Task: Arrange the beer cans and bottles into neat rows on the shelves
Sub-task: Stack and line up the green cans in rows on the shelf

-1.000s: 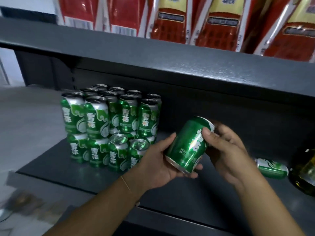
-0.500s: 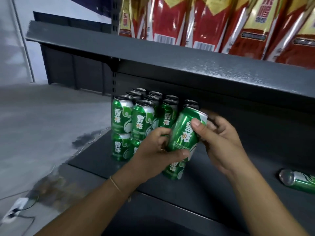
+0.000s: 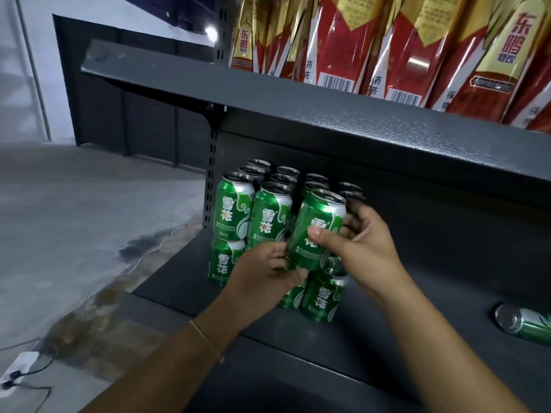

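On the shelf [image 3: 447,308], both hands [image 3: 362,248] grip a green can [image 3: 319,228].

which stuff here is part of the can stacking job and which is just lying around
Job: held can, gripped by left hand and right hand; stacked cans; fallen can on its side; lower shelf.

Lying about: red packets on upper shelf; power strip and cable on floor.

Dim, cool indoor light. One small bright lamp spot [image 3: 211,32] at upper left. Deep shadow under the dark grey metal upper shelf [image 3: 357,114]. Glare streaks on the glossy red-and-gold packets [image 3: 417,64] and the held green aluminium can [image 3: 316,231]. Wide-angle bowing at edges; lower corners soft.
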`<state>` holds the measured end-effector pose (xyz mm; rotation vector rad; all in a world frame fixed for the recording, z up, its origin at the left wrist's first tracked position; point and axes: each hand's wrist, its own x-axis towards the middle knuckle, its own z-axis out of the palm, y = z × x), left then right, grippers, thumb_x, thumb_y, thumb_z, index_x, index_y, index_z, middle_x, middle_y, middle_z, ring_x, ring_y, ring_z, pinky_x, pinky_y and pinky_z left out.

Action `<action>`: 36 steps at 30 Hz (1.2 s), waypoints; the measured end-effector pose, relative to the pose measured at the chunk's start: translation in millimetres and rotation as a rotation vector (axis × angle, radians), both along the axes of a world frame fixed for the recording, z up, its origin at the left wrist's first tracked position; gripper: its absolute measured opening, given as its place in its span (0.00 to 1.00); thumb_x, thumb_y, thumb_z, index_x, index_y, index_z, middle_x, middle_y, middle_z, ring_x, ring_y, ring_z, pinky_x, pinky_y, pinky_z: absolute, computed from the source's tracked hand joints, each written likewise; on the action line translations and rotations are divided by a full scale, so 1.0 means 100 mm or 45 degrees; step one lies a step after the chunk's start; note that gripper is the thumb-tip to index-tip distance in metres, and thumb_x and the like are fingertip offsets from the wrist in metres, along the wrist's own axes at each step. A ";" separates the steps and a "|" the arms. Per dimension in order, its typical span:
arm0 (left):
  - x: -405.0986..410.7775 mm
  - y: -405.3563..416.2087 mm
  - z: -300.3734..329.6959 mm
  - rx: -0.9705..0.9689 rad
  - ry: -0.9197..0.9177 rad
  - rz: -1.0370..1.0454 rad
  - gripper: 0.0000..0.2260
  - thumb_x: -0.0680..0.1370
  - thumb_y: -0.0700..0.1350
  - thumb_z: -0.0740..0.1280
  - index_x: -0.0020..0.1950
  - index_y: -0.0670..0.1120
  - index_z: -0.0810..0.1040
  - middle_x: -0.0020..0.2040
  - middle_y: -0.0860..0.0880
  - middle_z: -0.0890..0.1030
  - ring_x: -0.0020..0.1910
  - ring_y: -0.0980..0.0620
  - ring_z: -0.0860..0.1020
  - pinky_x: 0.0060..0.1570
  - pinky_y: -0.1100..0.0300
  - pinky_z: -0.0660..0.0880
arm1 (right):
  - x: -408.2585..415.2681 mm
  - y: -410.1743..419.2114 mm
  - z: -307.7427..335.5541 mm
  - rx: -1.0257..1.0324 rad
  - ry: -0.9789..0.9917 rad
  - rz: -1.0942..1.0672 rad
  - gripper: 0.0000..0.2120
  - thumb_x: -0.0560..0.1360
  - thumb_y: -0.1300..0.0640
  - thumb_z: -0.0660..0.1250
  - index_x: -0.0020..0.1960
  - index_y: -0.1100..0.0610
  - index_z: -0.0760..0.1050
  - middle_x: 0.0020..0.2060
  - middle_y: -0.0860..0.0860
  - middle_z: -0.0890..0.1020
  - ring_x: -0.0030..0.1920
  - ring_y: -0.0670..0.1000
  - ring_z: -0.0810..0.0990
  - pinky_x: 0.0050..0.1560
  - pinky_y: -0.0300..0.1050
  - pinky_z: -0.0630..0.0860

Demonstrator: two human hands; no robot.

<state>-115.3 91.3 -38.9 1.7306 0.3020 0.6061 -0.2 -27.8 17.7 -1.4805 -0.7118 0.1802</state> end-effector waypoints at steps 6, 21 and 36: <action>0.02 0.05 -0.06 0.104 0.140 0.072 0.20 0.77 0.45 0.68 0.69 0.45 0.73 0.46 0.50 0.84 0.47 0.46 0.83 0.47 0.50 0.82 | 0.10 0.13 -0.13 -0.096 -0.147 -0.154 0.33 0.67 0.61 0.79 0.68 0.54 0.68 0.51 0.48 0.78 0.49 0.44 0.79 0.53 0.37 0.78; 0.06 0.11 -0.12 0.375 0.183 0.020 0.21 0.80 0.45 0.64 0.73 0.45 0.69 0.47 0.56 0.79 0.40 0.58 0.81 0.37 0.69 0.77 | 0.35 0.30 -0.38 -0.259 -0.291 -0.216 0.34 0.59 0.36 0.76 0.62 0.44 0.75 0.58 0.53 0.80 0.57 0.51 0.82 0.58 0.50 0.80; 0.09 0.08 -0.09 0.440 0.273 0.017 0.22 0.79 0.47 0.64 0.73 0.45 0.69 0.49 0.55 0.81 0.41 0.60 0.80 0.38 0.71 0.75 | 0.43 0.32 -0.45 -0.273 -0.413 -0.188 0.39 0.62 0.35 0.74 0.68 0.49 0.72 0.61 0.52 0.78 0.59 0.47 0.80 0.60 0.47 0.79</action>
